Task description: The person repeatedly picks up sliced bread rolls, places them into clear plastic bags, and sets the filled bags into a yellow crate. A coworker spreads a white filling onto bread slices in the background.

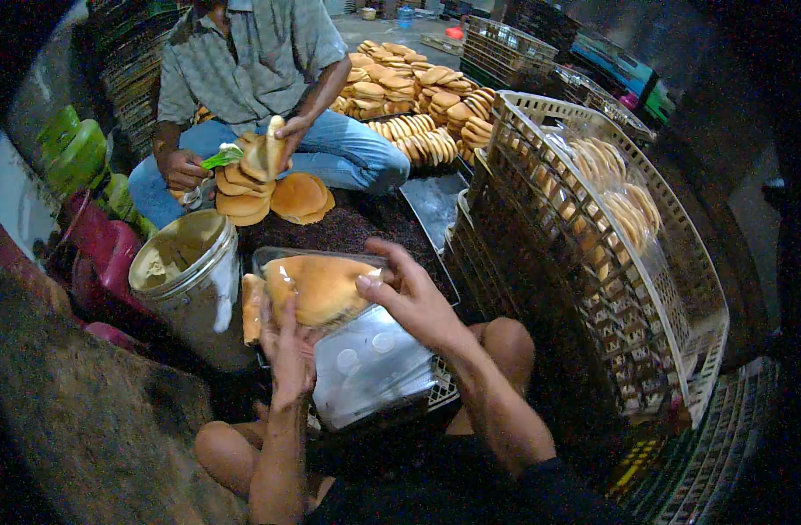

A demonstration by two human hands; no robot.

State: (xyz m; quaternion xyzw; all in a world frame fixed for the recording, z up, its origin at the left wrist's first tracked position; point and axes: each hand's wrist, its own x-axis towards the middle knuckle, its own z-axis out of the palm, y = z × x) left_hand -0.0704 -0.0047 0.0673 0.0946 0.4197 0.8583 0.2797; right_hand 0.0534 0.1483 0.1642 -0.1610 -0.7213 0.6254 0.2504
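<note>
A flat golden bread [318, 289] in a clear plastic bag is held up between my two hands. My left hand [287, 348] supports its left side from below, fingers spread against the plastic. At the right end, my right hand [407, 295] pinches the bag between thumb and fingers. Just beyond my left fingers another piece of bread [252, 308] shows, partly hidden. Below the bagged bread lies a stack of clear plastic bags [374, 367] on a crate.
Opposite, a co-worker holds bread and a green-handled spreader [222, 157] over flat breads [302, 198]. A bucket of cream [184, 256] stands left. Tall plastic crates [610, 262] with bagged breads rise on the right. Many bread stacks [433, 98] lie behind.
</note>
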